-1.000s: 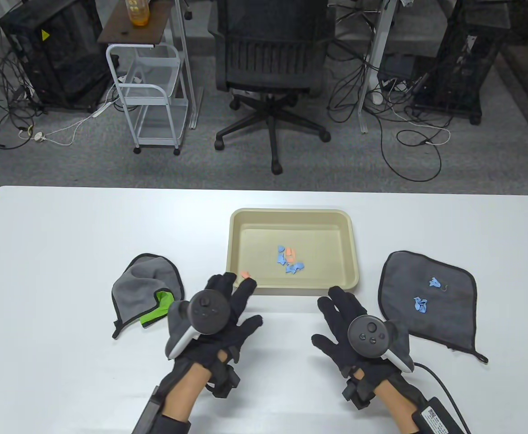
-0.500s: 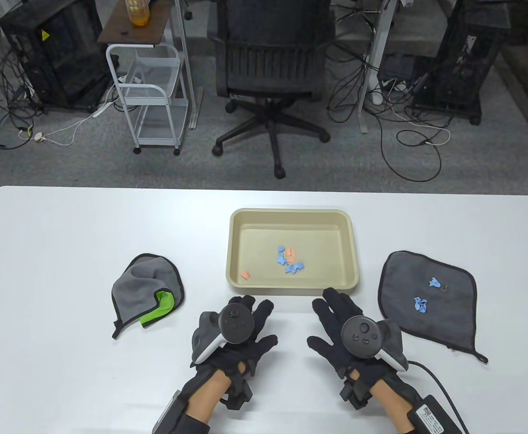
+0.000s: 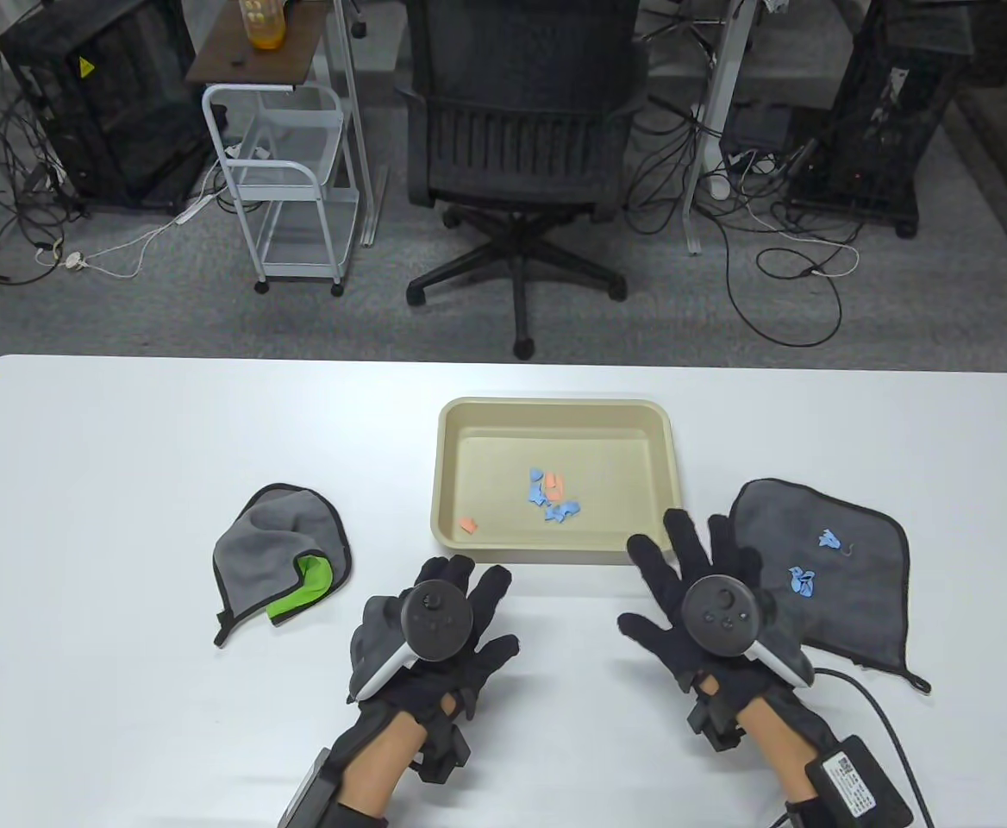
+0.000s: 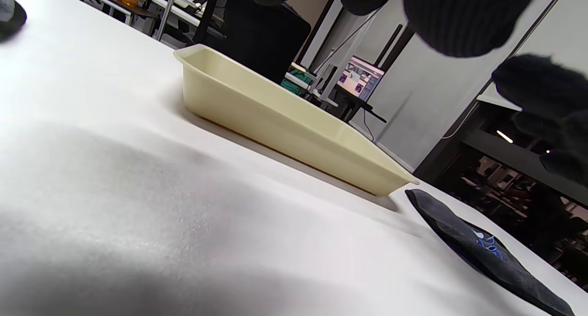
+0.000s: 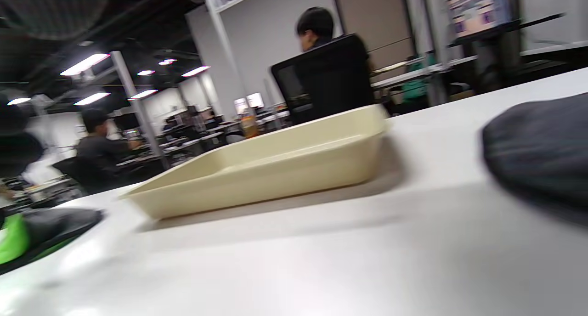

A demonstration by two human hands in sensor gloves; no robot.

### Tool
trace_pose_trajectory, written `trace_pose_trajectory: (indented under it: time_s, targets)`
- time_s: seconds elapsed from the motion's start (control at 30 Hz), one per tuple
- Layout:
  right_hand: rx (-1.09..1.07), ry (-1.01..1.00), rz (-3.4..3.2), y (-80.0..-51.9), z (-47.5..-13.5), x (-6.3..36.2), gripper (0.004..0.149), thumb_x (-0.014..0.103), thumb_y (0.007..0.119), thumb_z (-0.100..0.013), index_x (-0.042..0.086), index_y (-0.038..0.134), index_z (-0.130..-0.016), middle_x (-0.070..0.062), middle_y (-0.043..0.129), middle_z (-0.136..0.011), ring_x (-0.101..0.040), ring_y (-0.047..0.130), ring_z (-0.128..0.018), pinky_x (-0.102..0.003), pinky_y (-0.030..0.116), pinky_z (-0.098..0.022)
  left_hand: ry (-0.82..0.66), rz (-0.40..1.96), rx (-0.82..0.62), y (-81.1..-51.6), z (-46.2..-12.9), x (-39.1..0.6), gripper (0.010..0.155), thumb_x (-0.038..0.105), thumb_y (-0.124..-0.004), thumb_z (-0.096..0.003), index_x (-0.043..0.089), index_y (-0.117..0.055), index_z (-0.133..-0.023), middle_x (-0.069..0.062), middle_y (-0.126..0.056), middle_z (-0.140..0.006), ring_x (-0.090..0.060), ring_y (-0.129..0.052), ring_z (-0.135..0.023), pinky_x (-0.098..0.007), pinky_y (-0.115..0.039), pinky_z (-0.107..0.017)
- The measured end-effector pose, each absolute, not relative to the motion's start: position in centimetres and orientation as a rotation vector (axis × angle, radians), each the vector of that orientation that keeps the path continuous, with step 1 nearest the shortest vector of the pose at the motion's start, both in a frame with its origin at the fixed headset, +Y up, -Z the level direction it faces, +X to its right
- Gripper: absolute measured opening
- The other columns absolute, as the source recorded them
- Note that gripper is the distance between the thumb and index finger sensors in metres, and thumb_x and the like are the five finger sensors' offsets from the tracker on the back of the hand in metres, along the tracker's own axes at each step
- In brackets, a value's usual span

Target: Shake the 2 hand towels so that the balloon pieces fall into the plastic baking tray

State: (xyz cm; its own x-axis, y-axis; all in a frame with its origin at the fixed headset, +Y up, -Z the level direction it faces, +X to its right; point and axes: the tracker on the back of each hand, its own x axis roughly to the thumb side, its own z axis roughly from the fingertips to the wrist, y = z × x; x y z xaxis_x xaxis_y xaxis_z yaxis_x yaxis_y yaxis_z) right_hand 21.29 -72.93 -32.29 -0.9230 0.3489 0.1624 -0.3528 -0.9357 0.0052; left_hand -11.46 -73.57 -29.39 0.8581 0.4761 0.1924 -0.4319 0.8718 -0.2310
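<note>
The beige plastic tray (image 3: pixel 447 466) (image 4: pixel 257 109) (image 5: pixel 275 178) sits mid-table with several blue and orange balloon pieces (image 3: pixel 553 498) inside. A crumpled grey towel (image 3: pixel 275 543) (image 5: pixel 50 224) with a green underside lies to its left. A flat dark grey towel (image 3: pixel 848 586) (image 4: pixel 477 247) (image 5: pixel 537 150) on the right carries two blue balloon pieces (image 3: pixel 801 582). My left hand (image 3: pixel 460 586) rests open on the table below the tray, holding nothing. My right hand (image 3: pixel 693 543) hovers open with spread fingers at the flat towel's left edge.
A black office chair (image 3: pixel 521 129) stands beyond the table's far edge, with a white wire cart (image 3: pixel 288 181) to its left. Cables lie on the floor. A cable (image 3: pixel 883 716) runs from my right wrist.
My left hand dropped an orange piece into the tray and drew back toward me. My right hand moved forward and right, up to the flat towel's edge.
</note>
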Motion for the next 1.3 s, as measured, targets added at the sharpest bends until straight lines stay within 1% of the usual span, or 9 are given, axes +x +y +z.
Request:
trace_pose_trajectory:
  time_s: [0.3, 0.43, 0.53, 0.73, 0.8, 0.93, 1.03, 1.1, 1.3]
  targets:
    - [-0.280, 0.197, 2.903, -74.8, -39.1, 31.2, 0.086, 0.078, 0.062, -0.032, 0.053, 0.016, -0.100, 0.008, -0.017, -0.112, -0.047, -0.016, -0.097, -0.081, 0.020, -0.064, -0.281, 0.457, -0.171, -73.0, -29.3, -11.0, 0.077, 0.058, -0.068, -0.0379, 0.046, -0.029, -0.104, -0.006, -0.021, -0.115, -0.041, -0.018, -0.111, -0.069, -0.032, -0.073]
    - [-0.416, 0.364, 2.890, -76.5, -41.1, 33.9, 0.089, 0.080, 0.061, -0.030, 0.055, 0.008, -0.097, 0.009, -0.021, -0.110, -0.048, -0.018, -0.095, -0.082, 0.021, -0.064, -0.272, 0.464, -0.160, -72.8, -29.2, -11.2, 0.077, 0.058, -0.068, -0.0380, 0.046, -0.029, -0.104, -0.006, -0.021, -0.115, -0.041, -0.018, -0.111, -0.069, -0.032, -0.073]
    - [-0.453, 0.467, 2.898, -77.8, -42.3, 35.0, 0.091, 0.081, 0.062, -0.028, 0.056, 0.008, -0.096, 0.009, -0.020, -0.110, -0.049, -0.016, -0.096, -0.082, 0.022, -0.064, -0.269, 0.472, -0.141, -72.6, -29.2, -11.5, 0.077, 0.058, -0.069, -0.0380, 0.045, -0.031, -0.104, -0.006, -0.022, -0.115, -0.041, -0.018, -0.111, -0.070, -0.032, -0.073]
    - [-0.492, 0.610, 2.862, -79.7, -43.6, 35.3, 0.090, 0.080, 0.064, -0.027, 0.057, 0.011, -0.097, 0.009, -0.013, -0.113, -0.049, -0.012, -0.098, -0.082, 0.026, -0.065, -0.272, 0.468, -0.137, -72.7, -29.2, -11.6, 0.077, 0.058, -0.069, -0.0380, 0.045, -0.031, -0.104, -0.006, -0.022, -0.115, -0.041, -0.019, -0.111, -0.070, -0.032, -0.073]
    - [-0.500, 0.601, 2.865, -80.2, -43.9, 35.0, 0.089, 0.079, 0.064, -0.028, 0.057, 0.013, -0.097, 0.009, -0.011, -0.114, -0.048, -0.011, -0.099, -0.081, 0.026, -0.065, -0.274, 0.461, -0.148, -72.8, -29.3, -11.5, 0.077, 0.058, -0.069, -0.0381, 0.045, -0.031, -0.104, -0.006, -0.022, -0.115, -0.041, -0.019, -0.111, -0.070, -0.031, -0.073]
    - [-0.522, 0.726, 2.863, -81.5, -44.1, 34.3, 0.087, 0.078, 0.066, -0.028, 0.057, 0.016, -0.097, 0.009, -0.007, -0.115, -0.049, -0.008, -0.099, -0.080, 0.029, -0.066, -0.275, 0.456, -0.159, -73.0, -29.3, -11.4, 0.077, 0.058, -0.069, -0.0381, 0.045, -0.031, -0.104, -0.006, -0.021, -0.115, -0.041, -0.016, -0.111, -0.070, -0.031, -0.073]
    - [-0.527, 0.822, 2.805, -82.4, -43.8, 34.2, 0.088, 0.078, 0.064, -0.029, 0.057, 0.012, -0.095, 0.008, -0.008, -0.115, -0.051, -0.002, -0.100, -0.079, 0.031, -0.066, -0.273, 0.456, -0.165, -73.0, -29.3, -11.4, 0.077, 0.058, -0.069, -0.0381, 0.045, -0.031, -0.104, -0.007, -0.021, -0.115, -0.042, -0.015, -0.111, -0.070, -0.031, -0.073]
    - [-0.527, 0.772, 2.793, -82.5, -43.5, 34.1, 0.087, 0.077, 0.065, -0.029, 0.056, 0.014, -0.096, 0.008, -0.007, -0.115, -0.050, -0.002, -0.100, -0.079, 0.029, -0.065, -0.272, 0.459, -0.165, -73.0, -29.3, -11.4, 0.077, 0.058, -0.069, -0.0382, 0.045, -0.030, -0.104, -0.007, -0.021, -0.115, -0.042, -0.015, -0.111, -0.070, -0.031, -0.073]
    - [-0.500, 0.896, 2.768, -82.6, -41.2, 32.4, 0.087, 0.076, 0.063, -0.030, 0.054, 0.009, -0.095, 0.006, -0.012, -0.112, -0.052, -0.006, -0.098, -0.081, 0.027, -0.063, -0.282, 0.461, -0.165, -73.0, -29.3, -11.2, 0.077, 0.058, -0.069, -0.0381, 0.045, -0.031, -0.104, -0.007, -0.021, -0.115, -0.042, -0.015, -0.111, -0.070, -0.031, -0.073]
